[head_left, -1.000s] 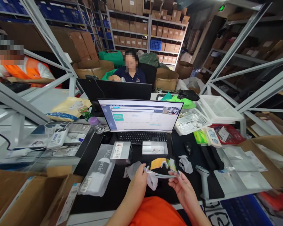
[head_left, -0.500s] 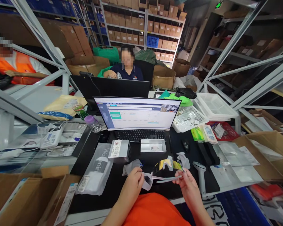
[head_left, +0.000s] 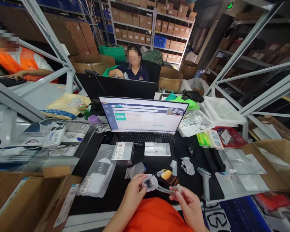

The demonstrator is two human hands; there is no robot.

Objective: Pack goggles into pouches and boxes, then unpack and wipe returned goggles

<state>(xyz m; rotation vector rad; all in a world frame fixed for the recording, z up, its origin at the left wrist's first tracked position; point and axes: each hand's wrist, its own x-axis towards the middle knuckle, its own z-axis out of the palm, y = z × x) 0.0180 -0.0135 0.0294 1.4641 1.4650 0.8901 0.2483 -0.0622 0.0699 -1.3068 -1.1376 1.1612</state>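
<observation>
A pair of sunglasses (head_left: 168,176) with a mirrored yellow-orange lens and pale temples is held low over the desk, in front of my orange top. My left hand (head_left: 136,190) pinches a thin whitish cloth (head_left: 150,182), which covers the glasses' left end. The fingers of my right hand (head_left: 187,200) are closed on the temple tips at the other end. Just beyond my left hand lies a crumpled grey pouch (head_left: 135,170). Another grey pouch (head_left: 188,166) and a small pale card (head_left: 173,167) lie past the glasses.
An open silver box (head_left: 157,149) and a closed one (head_left: 122,152) stand before the keyboard (head_left: 145,138) and monitor (head_left: 143,114). A plastic bag (head_left: 98,172) lies left. Rightward are a scanner (head_left: 204,182) and mouse (head_left: 190,149). A person (head_left: 132,67) sits opposite; another works far left.
My hands have drawn closer together, the right moving left. The glasses have turned, and the cloth now covers their left part. The grey pouch behind them shows more fully.
</observation>
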